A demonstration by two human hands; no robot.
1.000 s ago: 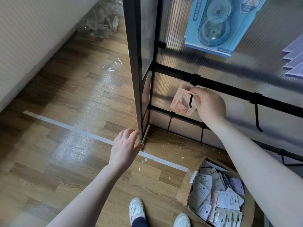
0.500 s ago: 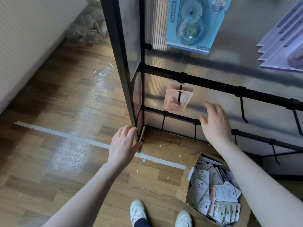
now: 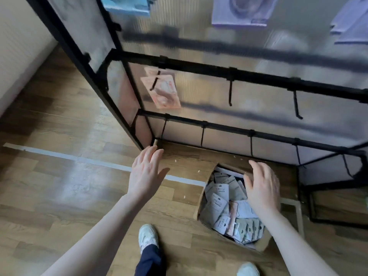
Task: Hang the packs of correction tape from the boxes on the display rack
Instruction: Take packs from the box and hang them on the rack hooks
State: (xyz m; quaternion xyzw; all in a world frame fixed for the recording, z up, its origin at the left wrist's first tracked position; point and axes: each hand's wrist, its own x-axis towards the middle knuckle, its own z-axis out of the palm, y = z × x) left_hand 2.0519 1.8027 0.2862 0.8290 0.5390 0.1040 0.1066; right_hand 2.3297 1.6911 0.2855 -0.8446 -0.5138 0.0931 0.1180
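A black display rack [image 3: 199, 66] with ribbed translucent panels stands ahead of me. Pink correction tape packs [image 3: 165, 92] hang on the leftmost hook of its middle bar. On the floor sits an open cardboard box [image 3: 202, 198] holding several loose packs [image 3: 219, 202]. My right hand [image 3: 262, 188] hovers over the box with fingers spread, holding nothing. My left hand [image 3: 146, 172] is open too, stretched out near the rack's bottom left corner post.
Bare black hooks [image 3: 230, 92] line the middle and lower bars to the right of the pink packs. Blue packs [image 3: 127, 5] and purple packs [image 3: 241, 10] hang higher up. A white tape line [image 3: 59, 155] crosses the wooden floor. My shoes [image 3: 148, 236] stand below.
My right hand let go of the pink pack on the hook and dropped down over the box. The view swung right and down; the left hand stayed near the rack's corner.
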